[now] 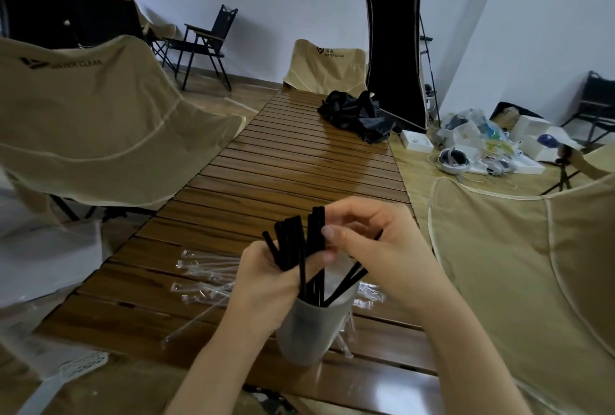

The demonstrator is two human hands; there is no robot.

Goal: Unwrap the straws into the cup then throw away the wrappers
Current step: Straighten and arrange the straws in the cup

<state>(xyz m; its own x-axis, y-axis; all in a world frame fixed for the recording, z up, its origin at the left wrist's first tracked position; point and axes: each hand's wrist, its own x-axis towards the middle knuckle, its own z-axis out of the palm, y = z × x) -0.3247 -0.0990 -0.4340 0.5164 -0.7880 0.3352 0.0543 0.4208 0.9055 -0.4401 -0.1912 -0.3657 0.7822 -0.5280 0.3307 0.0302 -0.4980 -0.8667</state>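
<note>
Straws (301, 248) stand in the cup (309, 331). Left hand (266, 276) grips them. Right hand (369, 234) pinches one. Wrappers (206, 273) lie at nine o'clock on the tabletop (299, 161).

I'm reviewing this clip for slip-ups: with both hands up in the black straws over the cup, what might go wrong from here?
1. The left hand grips the black straws standing in the cup, which nothing steadies; a tug could tip it.
2. The right hand works among the straw tops and may flick the leaning ones out.
3. Clear wrappers lie loose on the slatted table around the cup and could slide off.
</note>
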